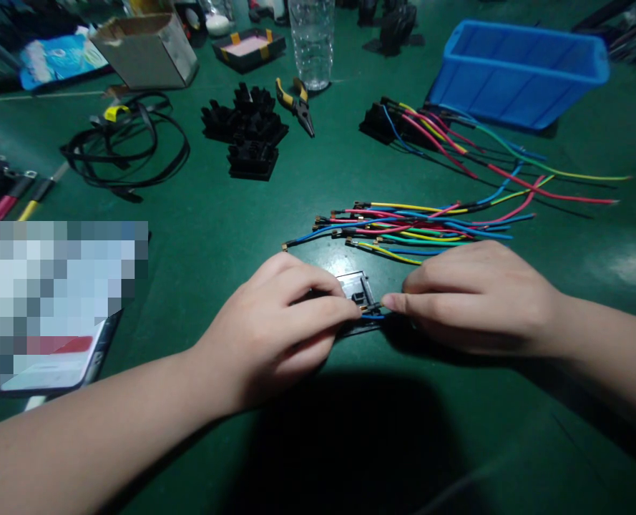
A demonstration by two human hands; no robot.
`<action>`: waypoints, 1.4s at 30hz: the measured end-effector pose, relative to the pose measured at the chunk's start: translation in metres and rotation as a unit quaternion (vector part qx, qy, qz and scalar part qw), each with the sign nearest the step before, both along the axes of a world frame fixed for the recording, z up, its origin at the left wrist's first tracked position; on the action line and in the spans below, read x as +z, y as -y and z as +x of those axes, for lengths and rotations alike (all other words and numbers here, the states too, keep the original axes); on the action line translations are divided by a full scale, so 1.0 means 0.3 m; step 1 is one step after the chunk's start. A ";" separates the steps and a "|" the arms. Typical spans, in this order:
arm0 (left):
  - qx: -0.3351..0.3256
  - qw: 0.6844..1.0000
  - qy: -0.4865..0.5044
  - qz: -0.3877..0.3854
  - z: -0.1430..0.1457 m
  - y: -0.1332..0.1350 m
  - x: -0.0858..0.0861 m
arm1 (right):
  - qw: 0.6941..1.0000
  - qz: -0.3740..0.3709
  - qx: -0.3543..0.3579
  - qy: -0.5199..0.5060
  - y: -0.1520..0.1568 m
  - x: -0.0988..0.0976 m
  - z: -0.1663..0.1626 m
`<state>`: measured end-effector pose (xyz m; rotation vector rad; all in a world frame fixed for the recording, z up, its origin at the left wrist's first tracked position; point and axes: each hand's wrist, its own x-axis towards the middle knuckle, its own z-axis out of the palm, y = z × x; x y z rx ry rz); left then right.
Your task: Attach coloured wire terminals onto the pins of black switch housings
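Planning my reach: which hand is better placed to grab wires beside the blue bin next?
Probably the right hand: nearer the wires and blue bin, while the left hand sits farther left.

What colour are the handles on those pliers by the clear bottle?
The pliers' handles are mainly yellow; the head view shows them best.

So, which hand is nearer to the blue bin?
Right. The right hand is on the near side of the bin, with wires between them; the left hand is also on the near side, but farther left.
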<state>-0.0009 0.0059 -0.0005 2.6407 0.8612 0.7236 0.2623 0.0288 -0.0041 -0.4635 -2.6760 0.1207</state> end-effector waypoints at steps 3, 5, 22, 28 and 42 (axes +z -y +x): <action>-0.002 1.000 -0.001 -0.001 0.002 0.000 0.001 | 1.000 -0.013 0.003 -0.004 -0.001 0.001 -0.003; -0.005 1.000 -0.003 -0.003 0.003 0.000 0.001 | 1.000 -0.024 0.004 -0.006 -0.002 0.001 -0.003; -0.005 1.000 0.002 -0.014 -0.004 0.002 -0.001 | 0.997 0.053 -0.030 0.045 0.012 0.004 0.007; -0.014 1.000 -0.010 -0.024 -0.010 0.000 -0.003 | 0.997 0.054 -0.036 0.046 0.015 0.011 0.007; -0.004 1.000 0.000 -0.026 -0.003 0.002 -0.001 | 0.999 0.003 -0.032 0.023 0.016 0.006 0.008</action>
